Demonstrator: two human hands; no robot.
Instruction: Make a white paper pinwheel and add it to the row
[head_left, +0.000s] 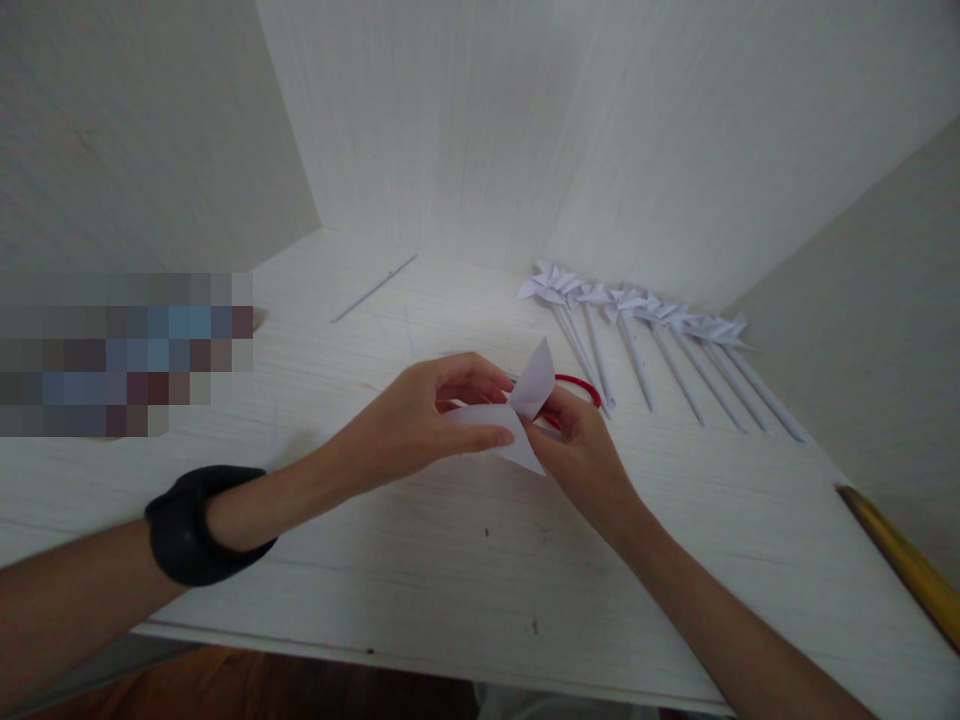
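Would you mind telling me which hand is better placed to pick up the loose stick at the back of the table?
Probably the left hand: the stick lies on its side.

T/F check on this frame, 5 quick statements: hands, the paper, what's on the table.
1. Both hands hold a folded white paper piece. True: left hand and right hand pinch it from either side.
2. The left wrist is bare. False: it wears a black band.
3. A row of finished paper pinwheels lies on the table to the right. True.
4. The loop behind the right hand is blue. False: the loop is red.
5. A single thin white stick lies apart from the row, further left. True.
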